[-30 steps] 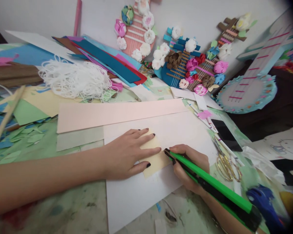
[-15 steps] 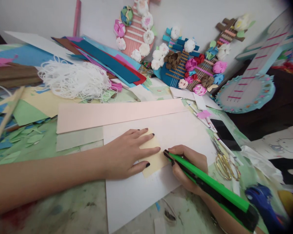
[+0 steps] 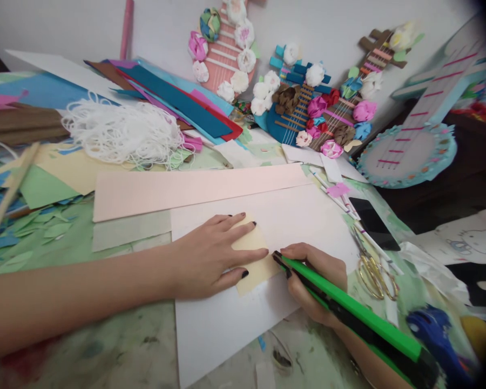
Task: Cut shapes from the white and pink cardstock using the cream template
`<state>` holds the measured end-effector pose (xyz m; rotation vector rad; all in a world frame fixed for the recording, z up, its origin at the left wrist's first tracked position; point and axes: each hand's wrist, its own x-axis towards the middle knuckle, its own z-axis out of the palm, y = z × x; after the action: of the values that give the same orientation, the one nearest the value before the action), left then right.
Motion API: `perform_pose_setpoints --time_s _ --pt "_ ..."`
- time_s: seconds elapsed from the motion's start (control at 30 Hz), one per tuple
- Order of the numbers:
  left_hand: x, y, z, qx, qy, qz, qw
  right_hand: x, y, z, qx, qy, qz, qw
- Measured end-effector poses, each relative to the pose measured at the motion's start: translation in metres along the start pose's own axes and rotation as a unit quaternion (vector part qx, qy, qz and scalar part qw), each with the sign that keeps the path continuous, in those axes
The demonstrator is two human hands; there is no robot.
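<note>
My left hand lies flat with its fingers spread, pressing on a pale yellow paper piece. That piece rests on a large white sheet. My right hand is closed around a green and black utility knife. The knife's tip points at the right edge of the yellow piece, close to my left index fingertip; I cannot make out whether the blade touches the paper. A pale pink strip lies across the top of the white sheet.
Gold-handled scissors, a black phone and a blue hot glue gun lie at the right. White string is heaped at the back left, near coloured sheets. Paper guitars with paper flowers stand along the wall.
My right hand and the utility knife have shifted slightly to the right and down. The left hand stays on the yellow piece, nearly still.
</note>
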<state>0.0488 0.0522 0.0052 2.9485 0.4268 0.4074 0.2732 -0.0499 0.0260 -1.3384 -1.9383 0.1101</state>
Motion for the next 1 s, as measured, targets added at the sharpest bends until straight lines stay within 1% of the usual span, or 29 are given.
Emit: perform_pose_setpoints --time_s 0.2,0.33,0.5,0.73,0.8,1.0 --pt "0.001 0.0 -0.001 0.001 -0.006 -0.003 1.0 -0.003 -0.001 -0.001 -0.001 -0.005 -0.003 1.0" --pt "0.001 0.001 -0.002 -0.003 -0.005 -0.004 1.0 -0.002 -0.003 -0.003 -0.009 0.012 0.003 1.0" --pt "-0.001 -0.001 0.0 -0.007 0.006 -0.001 1.0 0.001 -0.006 -0.007 -0.023 -0.028 -0.005 0.999" --pt "0.001 0.0 -0.001 -0.002 -0.003 0.001 1.0 0.001 -0.009 -0.011 -0.03 -0.023 -0.012 0.999" --pt "0.001 0.0 -0.001 0.0 -0.005 -0.002 1.0 0.0 -0.008 -0.01 -0.025 -0.018 -0.008 0.999" --pt "-0.001 -0.001 -0.001 -0.005 -0.007 -0.001 1.0 -0.011 -0.003 -0.003 -0.041 0.032 0.004 0.999"
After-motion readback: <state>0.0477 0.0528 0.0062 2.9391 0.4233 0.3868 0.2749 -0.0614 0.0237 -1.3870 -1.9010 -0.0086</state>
